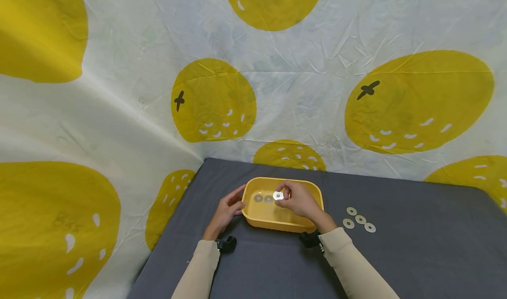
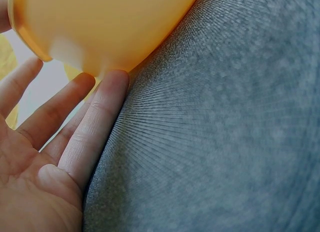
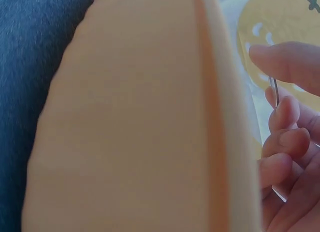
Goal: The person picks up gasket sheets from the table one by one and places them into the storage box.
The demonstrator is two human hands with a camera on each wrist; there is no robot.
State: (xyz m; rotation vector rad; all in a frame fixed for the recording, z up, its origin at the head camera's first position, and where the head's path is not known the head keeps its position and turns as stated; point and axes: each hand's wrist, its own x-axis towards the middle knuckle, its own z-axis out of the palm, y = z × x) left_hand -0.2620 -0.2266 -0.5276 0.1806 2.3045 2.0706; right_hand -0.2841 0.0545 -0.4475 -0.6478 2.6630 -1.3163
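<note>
A yellow plastic tray point(image 1: 277, 223) stands on the grey cloth. My left hand point(image 1: 226, 209) holds its left end, thumb at the rim and fingers against the outer wall; in the left wrist view the fingers point(image 2: 107, 99) touch the wall from below the rim. Above the tray, my right hand point(image 1: 299, 198) pinches a shiny metal washer point(image 1: 278, 195) between thumb and fingers. The right wrist view shows that washer point(image 3: 274, 89) edge-on, beyond the tray's wall point(image 3: 120, 122). Inside the tray lie a washer point(image 1: 258, 198) and another washer point(image 1: 268, 199), side by side.
Several loose washers point(image 1: 360, 220) lie flat on the grey cloth point(image 1: 420, 242), right of the tray. Behind and to the left hangs a white sheet point(image 1: 293, 101) with large yellow fruit prints, meeting the table's edges.
</note>
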